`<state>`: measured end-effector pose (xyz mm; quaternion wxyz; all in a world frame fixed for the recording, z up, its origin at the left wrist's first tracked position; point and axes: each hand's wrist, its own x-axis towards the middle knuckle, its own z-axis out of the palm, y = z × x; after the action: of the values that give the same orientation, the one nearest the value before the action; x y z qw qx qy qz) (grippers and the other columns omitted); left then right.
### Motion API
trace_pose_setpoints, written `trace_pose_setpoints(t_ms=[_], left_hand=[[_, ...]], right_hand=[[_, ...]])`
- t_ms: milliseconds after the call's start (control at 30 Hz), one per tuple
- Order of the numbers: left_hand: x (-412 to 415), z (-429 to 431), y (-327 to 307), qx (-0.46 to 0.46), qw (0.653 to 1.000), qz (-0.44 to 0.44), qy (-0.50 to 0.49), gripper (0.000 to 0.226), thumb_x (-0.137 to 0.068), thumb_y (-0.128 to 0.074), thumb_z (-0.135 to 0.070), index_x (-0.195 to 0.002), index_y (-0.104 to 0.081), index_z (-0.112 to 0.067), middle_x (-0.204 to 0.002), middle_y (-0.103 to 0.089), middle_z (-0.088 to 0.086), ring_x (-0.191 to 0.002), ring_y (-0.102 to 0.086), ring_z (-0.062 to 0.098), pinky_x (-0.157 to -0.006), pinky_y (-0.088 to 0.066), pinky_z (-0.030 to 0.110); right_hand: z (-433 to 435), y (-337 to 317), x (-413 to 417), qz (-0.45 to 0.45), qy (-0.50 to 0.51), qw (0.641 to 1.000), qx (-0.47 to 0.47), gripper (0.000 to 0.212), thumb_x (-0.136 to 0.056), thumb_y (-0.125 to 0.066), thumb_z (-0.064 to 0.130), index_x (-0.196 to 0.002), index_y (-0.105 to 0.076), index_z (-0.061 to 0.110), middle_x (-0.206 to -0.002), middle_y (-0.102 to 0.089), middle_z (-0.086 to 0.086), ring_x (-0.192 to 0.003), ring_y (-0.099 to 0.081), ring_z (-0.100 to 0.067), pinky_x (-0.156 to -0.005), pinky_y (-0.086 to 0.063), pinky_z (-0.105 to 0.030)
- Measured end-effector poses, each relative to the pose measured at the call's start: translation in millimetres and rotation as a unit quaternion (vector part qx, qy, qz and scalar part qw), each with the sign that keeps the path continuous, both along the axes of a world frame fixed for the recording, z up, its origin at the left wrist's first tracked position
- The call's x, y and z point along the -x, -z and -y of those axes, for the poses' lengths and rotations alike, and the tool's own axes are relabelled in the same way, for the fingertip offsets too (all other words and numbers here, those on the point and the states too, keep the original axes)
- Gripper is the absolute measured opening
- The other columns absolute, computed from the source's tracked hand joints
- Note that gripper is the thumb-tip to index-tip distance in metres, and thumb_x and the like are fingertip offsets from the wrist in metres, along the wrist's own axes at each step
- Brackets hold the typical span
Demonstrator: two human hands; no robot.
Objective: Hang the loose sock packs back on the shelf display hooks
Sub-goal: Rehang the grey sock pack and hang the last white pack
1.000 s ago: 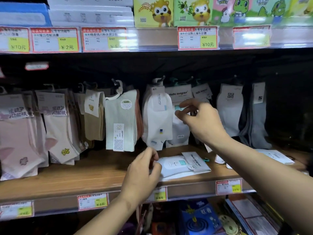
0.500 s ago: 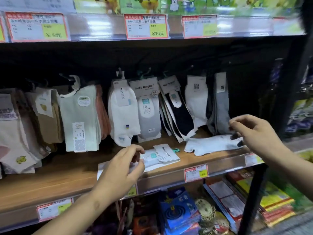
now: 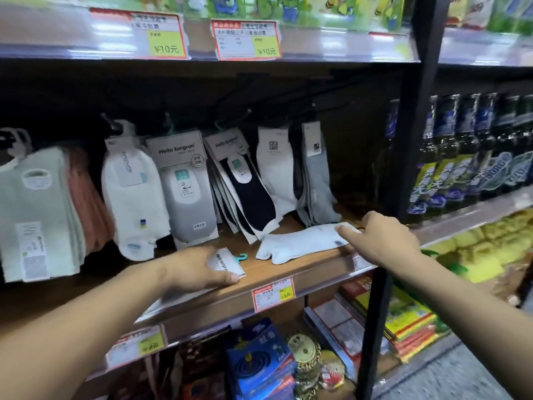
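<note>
Two loose sock packs lie on the wooden shelf (image 3: pixel 288 269). My left hand (image 3: pixel 196 268) covers a "Hello tongran" pack (image 3: pixel 226 262), fingers on top and thumb along its front edge; its teal hanger (image 3: pixel 241 257) sticks out to the right. My right hand (image 3: pixel 380 238) pinches the right end of a flat white sock pack (image 3: pixel 300 242). Behind them, packs hang from dark hooks (image 3: pixel 227 122): white socks (image 3: pixel 135 192), a grey "Hello tongran" pack (image 3: pixel 184 183), a tilted navy pack (image 3: pixel 253 194), a white pair (image 3: pixel 274 168) and grey socks (image 3: pixel 317 180).
A black upright post (image 3: pixel 403 140) bounds the shelf on the right, with dark bottles (image 3: pixel 476 154) beyond it. Pale green and pink socks (image 3: pixel 43 212) hang at the left. Price tags (image 3: pixel 272 293) line the shelf edge. Blue boxes (image 3: pixel 259 359) fill the shelf below.
The view swung right. My right hand left the hanging packs and dropped to the white pack on the shelf. My left hand came down onto the "Hello tongran" pack.
</note>
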<state>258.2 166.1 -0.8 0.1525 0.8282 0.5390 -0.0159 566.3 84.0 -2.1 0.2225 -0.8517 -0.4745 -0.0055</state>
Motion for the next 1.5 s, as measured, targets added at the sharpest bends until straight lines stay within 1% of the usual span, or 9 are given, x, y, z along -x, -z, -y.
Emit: trace_pose_setpoints(t_ms=[133,267,500,667,733,800,933,1200,1500], left_hand=[[1.4,-3.8,-3.5,0.010,1.000,0.017,-0.013,0.103,-0.069,-0.066,-0.069,-0.151,-0.026,-0.020,-0.155,-0.036,0.002,-0.140,-0.037,0.020,-0.115,-0.029,0.031],[4.4,-3.1,-2.7,-0.011,0.998,0.064,-0.021,0.112,-0.057,-0.077,-0.068,-0.149,-0.030,-0.024,-0.152,-0.040,0.000,-0.136,-0.040,0.020,-0.110,-0.031,0.026],[9.8,7.3,-6.1,-0.089,0.993,0.081,-0.013,0.132,-0.039,-0.074,-0.078,-0.151,-0.021,-0.030,-0.136,-0.036,0.003,-0.126,-0.045,0.023,-0.111,-0.035,0.033],[10.3,15.5,-9.8,-0.089,0.986,0.137,-0.034,0.110,-0.055,-0.086,-0.054,-0.147,-0.034,-0.022,-0.144,-0.046,0.003,-0.130,-0.046,0.020,-0.106,-0.035,0.025],[10.4,17.1,-17.3,-0.079,0.979,0.179,-0.064,0.088,-0.060,-0.089,-0.040,-0.136,-0.048,-0.019,-0.121,-0.066,0.002,-0.106,-0.064,0.019,-0.087,-0.049,0.026],[10.7,21.3,-29.0,-0.070,0.972,0.213,-0.074,0.064,-0.064,-0.088,-0.031,-0.119,-0.060,-0.016,-0.098,-0.074,0.001,-0.084,-0.071,0.017,-0.074,-0.058,0.032],[15.0,32.3,-56.2,-0.079,0.962,0.252,-0.074,0.028,-0.074,-0.082,-0.024,-0.098,-0.070,-0.016,-0.090,-0.076,0.000,-0.081,-0.071,0.015,-0.070,-0.057,0.028],[24.4,54.2,-98.6,-0.047,0.870,0.489,-0.028,0.020,-0.085,-0.070,-0.012,-0.105,-0.065,-0.014,-0.088,-0.079,0.003,-0.074,-0.076,0.017,-0.054,-0.057,0.023],[32.8,57.9,-107.6,-0.086,0.787,0.611,0.014,0.022,-0.091,-0.062,-0.013,-0.113,-0.060,-0.012,-0.105,-0.076,0.007,-0.094,-0.074,0.021,-0.077,-0.061,0.033]], right_hand=[[-12.5,-1.9,4.5,0.004,0.005,0.998,0.057,0.071,-0.078,-0.049,0.079,-0.101,-0.059,0.013,-0.091,-0.068,-0.006,-0.083,-0.064,-0.030,-0.068,-0.047,-0.035],[-20.4,-3.5,10.6,0.025,0.006,0.997,0.070,0.068,-0.078,-0.061,0.071,-0.115,-0.058,0.013,-0.090,-0.058,-0.003,-0.078,-0.055,-0.026,-0.062,-0.041,-0.032],[-31.7,-2.5,12.1,-0.089,0.024,0.995,0.027,0.089,-0.072,-0.083,0.046,-0.138,-0.036,0.010,-0.134,-0.054,-0.018,-0.114,-0.059,-0.037,-0.072,-0.042,-0.038],[-35.5,6.3,16.3,-0.217,-0.009,0.966,-0.138,0.092,-0.076,-0.084,0.020,-0.150,-0.029,0.012,-0.125,-0.064,-0.017,-0.115,-0.061,-0.038,-0.090,-0.052,-0.046],[-36.9,7.3,18.0,-0.283,-0.017,0.938,-0.200,0.091,-0.079,-0.081,0.013,-0.153,-0.028,0.013,-0.112,-0.068,-0.013,-0.110,-0.064,-0.033,-0.097,-0.052,-0.048],[-39.1,8.5,17.5,-0.331,-0.029,0.914,-0.231,0.075,-0.082,-0.079,0.013,-0.147,-0.041,0.012,-0.102,-0.070,-0.006,-0.103,-0.067,-0.029,-0.097,-0.053,-0.050],[-34.5,-0.6,22.5,-0.402,-0.120,0.878,-0.231,0.021,-0.094,-0.067,0.020,-0.112,-0.073,0.011,-0.107,-0.076,-0.006,-0.096,-0.073,-0.023,-0.084,-0.061,-0.041],[-16.2,-19.3,36.5,-0.469,-0.230,0.813,-0.256,0.019,-0.101,-0.054,0.024,-0.115,-0.066,0.019,-0.118,-0.074,-0.001,-0.110,-0.070,-0.022,-0.103,-0.051,-0.049],[4.6,-47.3,57.3,-0.494,-0.282,0.767,-0.299,0.027,-0.101,-0.054,0.032,-0.126,-0.058,0.022,-0.120,-0.071,0.003,-0.106,-0.071,-0.018,-0.076,-0.057,-0.033]])
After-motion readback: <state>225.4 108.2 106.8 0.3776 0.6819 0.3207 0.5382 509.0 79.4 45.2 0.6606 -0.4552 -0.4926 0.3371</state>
